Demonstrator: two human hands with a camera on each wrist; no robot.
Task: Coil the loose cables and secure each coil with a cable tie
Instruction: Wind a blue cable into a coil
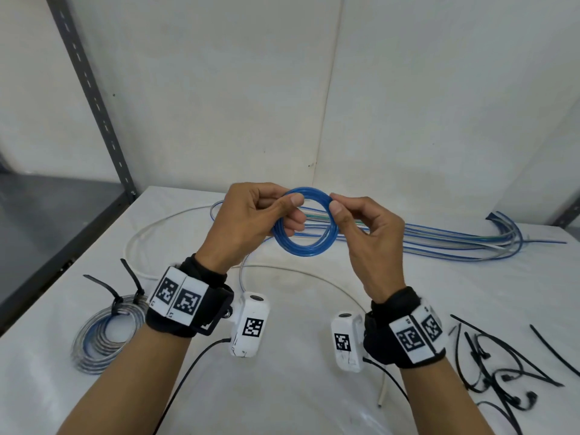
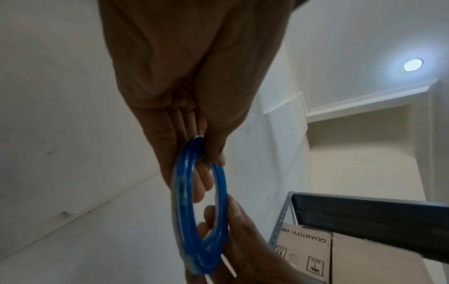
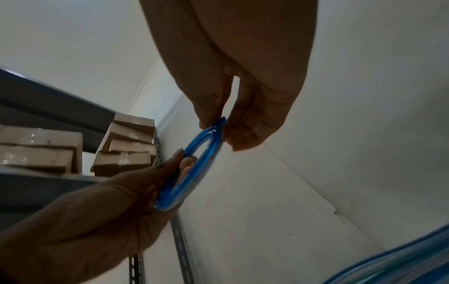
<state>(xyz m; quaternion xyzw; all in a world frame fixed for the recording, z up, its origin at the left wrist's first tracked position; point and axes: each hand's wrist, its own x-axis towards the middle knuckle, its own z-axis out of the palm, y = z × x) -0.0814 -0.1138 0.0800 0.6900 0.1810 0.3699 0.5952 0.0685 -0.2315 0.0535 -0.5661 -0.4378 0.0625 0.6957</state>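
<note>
A small blue cable coil (image 1: 303, 246) hangs above the white table (image 1: 298, 387), held between both hands. My left hand (image 1: 276, 211) grips the coil's left side, fingers curled through the ring and thumb on top. My right hand (image 1: 342, 211) pinches the coil's upper right edge between thumb and fingertips. The left wrist view shows the blue cable coil (image 2: 184, 201) edge-on under the left hand (image 2: 201, 153). In the right wrist view the blue cable coil (image 3: 194, 167) is pinched by the right hand (image 3: 226, 126). No cable tie is on this coil.
A grey-and-blue coil (image 1: 100, 334) bound with black cable ties (image 1: 122, 293) lies at the left. Loose black cable ties (image 1: 502, 372) are scattered at the right. Long blue and clear cables (image 1: 439, 240) stretch behind the hands, and a white cable (image 1: 150, 233) loops across the table. A grey shelf frame (image 1: 91, 89) stands at the left.
</note>
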